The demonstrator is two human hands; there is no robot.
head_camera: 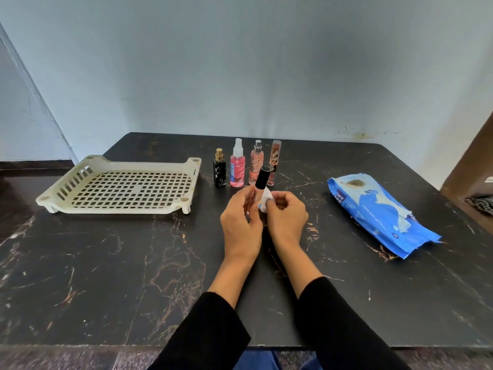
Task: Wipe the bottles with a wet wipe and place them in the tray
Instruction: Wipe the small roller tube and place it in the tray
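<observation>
Hands grip things: left hand [241, 217] hides the tube's [258, 186] base, right hand [286, 217] bunches the wipe [266, 200].

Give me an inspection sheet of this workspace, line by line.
Surface: black marbled table.
Job's things: slatted cream plastic tray holds no bottles; four small spray bottles upright in a row beside it; slim black-capped tube tilted in the hands; white wet wipe against it.
Clutter: blue wipes packet lying flat.
Grippers: left hand grips the tube; right hand pinches the wipe.
Cables: nothing seen.
Surroundings: pale blue wall.
</observation>
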